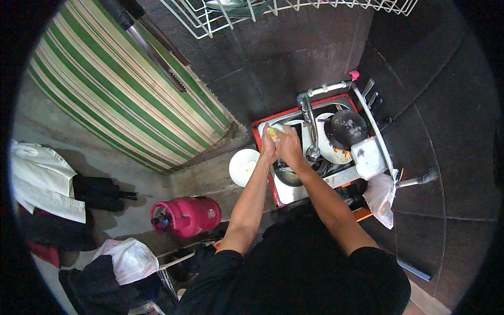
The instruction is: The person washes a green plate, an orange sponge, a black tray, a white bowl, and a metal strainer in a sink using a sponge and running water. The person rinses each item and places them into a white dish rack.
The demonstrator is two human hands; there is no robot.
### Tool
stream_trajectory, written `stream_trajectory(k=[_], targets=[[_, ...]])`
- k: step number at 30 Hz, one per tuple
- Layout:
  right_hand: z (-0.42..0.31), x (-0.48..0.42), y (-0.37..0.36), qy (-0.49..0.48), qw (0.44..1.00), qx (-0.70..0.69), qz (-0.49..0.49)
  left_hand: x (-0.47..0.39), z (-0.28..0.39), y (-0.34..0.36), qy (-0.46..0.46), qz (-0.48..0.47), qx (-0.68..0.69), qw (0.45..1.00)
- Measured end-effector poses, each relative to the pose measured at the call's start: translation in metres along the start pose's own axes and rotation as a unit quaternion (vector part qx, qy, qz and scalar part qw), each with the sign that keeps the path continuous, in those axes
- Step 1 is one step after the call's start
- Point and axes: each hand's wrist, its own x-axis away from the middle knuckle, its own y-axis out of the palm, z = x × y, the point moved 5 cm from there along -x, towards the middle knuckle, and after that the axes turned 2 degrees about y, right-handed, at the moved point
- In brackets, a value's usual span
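Both hands meet over the left part of a metal sink point(291, 193) with a red border. Between them is a yellow sponge point(272, 133) with whitish foam. My left hand point(268, 145) lies along its left side, and my right hand point(288, 142) closes over it from the right. Which hand bears the sponge's weight I cannot tell. Just right of the hands stands a faucet with a flexible metal neck point(314, 132). A dark pan point(348, 128) with suds rests on a food-stained white plate point(339, 156). Below the hands, a bowl point(288, 176) sits in the sink.
A white plate point(243, 167) lies on the ledge left of the sink. A clear plastic container point(368, 156) stands at the sink's right edge, near a white pipe rail point(370, 112) and a hanging plastic bag point(380, 199). Overhead is a white wire rack point(232, 23); a pink gas cylinder point(193, 216) is lower left.
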Motion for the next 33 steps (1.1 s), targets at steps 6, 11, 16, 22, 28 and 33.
stream_trajectory(k=[6, 11, 16, 22, 28, 33], targets=[[0.030, 0.011, 0.015, 0.134, 0.983, -0.065, -0.111, 0.004, -0.010, -0.008, -0.031, 0.008, -0.006, 0.999], [0.032, 0.027, 0.009, 0.143, 0.964, -0.216, 0.058, -0.001, -0.004, -0.007, 0.001, -0.031, 0.018, 0.999], [0.042, 0.015, 0.007, 0.143, 0.985, -0.083, 0.043, -0.005, -0.022, -0.014, 0.045, 0.026, 0.050, 0.997], [0.004, 0.032, 0.004, -0.002, 0.999, -0.003, 0.035, 0.008, -0.018, -0.005, -0.003, -0.006, 0.089, 0.996], [0.013, 0.008, 0.010, 0.053, 0.995, -0.086, -0.025, 0.018, -0.003, -0.006, 0.053, 0.057, 0.003, 0.997], [0.073, 0.014, 0.018, 0.431, 0.892, -0.136, 0.005, 0.007, -0.007, -0.015, 0.131, 0.067, -0.113, 0.983]])
